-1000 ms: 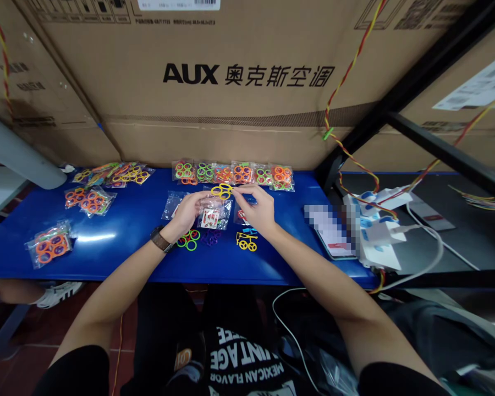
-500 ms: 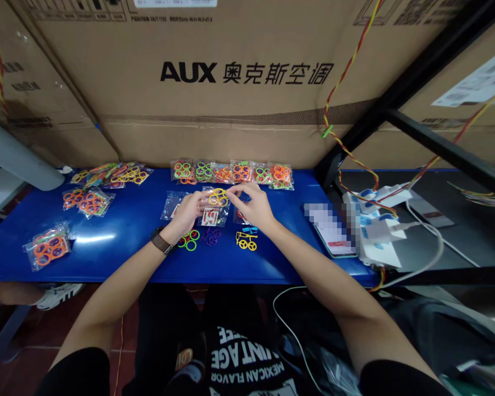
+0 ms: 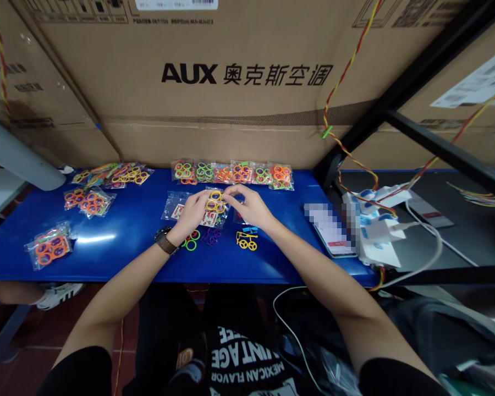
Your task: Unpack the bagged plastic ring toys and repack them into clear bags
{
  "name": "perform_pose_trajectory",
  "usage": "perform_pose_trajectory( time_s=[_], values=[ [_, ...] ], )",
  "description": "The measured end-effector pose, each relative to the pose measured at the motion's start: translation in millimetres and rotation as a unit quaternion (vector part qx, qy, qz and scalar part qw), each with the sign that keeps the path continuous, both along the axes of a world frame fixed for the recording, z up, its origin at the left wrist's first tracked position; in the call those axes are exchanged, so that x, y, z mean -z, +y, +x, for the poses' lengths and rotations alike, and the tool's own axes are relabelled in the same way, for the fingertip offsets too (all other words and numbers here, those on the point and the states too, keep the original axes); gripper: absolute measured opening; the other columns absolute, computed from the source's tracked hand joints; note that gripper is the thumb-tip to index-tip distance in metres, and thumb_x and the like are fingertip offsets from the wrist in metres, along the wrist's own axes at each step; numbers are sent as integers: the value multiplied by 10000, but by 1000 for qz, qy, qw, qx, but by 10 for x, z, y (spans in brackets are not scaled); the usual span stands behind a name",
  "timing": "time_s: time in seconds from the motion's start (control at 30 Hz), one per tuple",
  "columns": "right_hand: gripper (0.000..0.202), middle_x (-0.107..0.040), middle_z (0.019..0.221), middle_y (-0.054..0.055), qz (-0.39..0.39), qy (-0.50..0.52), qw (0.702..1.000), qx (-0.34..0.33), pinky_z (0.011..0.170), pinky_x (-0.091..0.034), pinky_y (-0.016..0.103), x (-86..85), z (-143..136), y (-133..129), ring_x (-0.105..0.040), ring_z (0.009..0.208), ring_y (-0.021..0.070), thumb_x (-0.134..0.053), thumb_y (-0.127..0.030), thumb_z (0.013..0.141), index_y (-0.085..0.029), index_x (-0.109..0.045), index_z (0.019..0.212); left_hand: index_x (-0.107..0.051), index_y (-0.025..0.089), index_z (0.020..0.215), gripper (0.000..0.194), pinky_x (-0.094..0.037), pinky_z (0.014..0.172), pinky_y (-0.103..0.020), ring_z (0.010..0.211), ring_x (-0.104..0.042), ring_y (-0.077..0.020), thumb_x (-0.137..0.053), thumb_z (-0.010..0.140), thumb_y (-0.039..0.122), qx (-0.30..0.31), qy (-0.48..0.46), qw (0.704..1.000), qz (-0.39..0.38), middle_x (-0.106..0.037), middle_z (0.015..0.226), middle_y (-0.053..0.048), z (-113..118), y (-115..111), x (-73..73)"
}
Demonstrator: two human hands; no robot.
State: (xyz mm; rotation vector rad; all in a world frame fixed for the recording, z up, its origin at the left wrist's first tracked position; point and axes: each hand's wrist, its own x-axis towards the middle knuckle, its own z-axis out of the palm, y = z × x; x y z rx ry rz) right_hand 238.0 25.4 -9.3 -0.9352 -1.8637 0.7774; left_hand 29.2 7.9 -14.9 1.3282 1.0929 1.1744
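A yellow plastic piece of joined rings is between my hands, above a clear plastic bag and a red-and-white printed card. My left hand is closed on its left side, the fingertips partly hidden. From the right, my right hand pinches its upper edge between thumb and finger. Under my left wrist lie green and red rings, partly covered. A purple piece and a yellow wheeled piece with a blue part lie in front of my hands.
Bagged ring sets stand in a row at the back, with further bags on the left of the blue table. A phone and a white power strip with plugs lie right. A large cardboard box rises behind.
The yellow ring piece has turned more upright and moved slightly lower left over the bag. My left hand has shifted a little to the right, covering more of the green rings.
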Motion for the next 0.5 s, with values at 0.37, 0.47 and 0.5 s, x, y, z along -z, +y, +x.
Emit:
perform_pose_trajectory(
  time_s=[0.37, 0.47, 0.5],
  values=[
    [339, -803, 973, 41, -118, 79, 990, 0, 888, -587, 410, 156, 210, 282, -711, 875, 200, -750, -591, 891, -254, -757, 925, -630, 207, 1409, 608, -565, 547, -342, 604, -756, -224, -816, 863, 397, 131, 58, 987, -76, -791, 847, -74, -102, -37, -41],
    [309, -806, 988, 46, -113, 52, 992, -28, 900, -595, 428, 123, 263, 292, -719, 878, 210, -749, -570, 909, -262, -766, 924, -624, 185, 1422, 596, -551, 498, -339, 564, -744, -230, -774, 893, 416, 122, 76, 988, -62, -757, 740, -64, -114, -26, -55],
    [294, -806, 995, 50, -107, 43, 993, -36, 911, -597, 438, 102, 277, 288, -724, 887, 216, -744, -558, 921, -265, -770, 928, -632, 183, 1416, 588, -558, 496, -341, 579, -748, -237, -769, 895, 418, 118, 80, 988, -59, -749, 726, -63, -114, -25, -69]
  ],
)
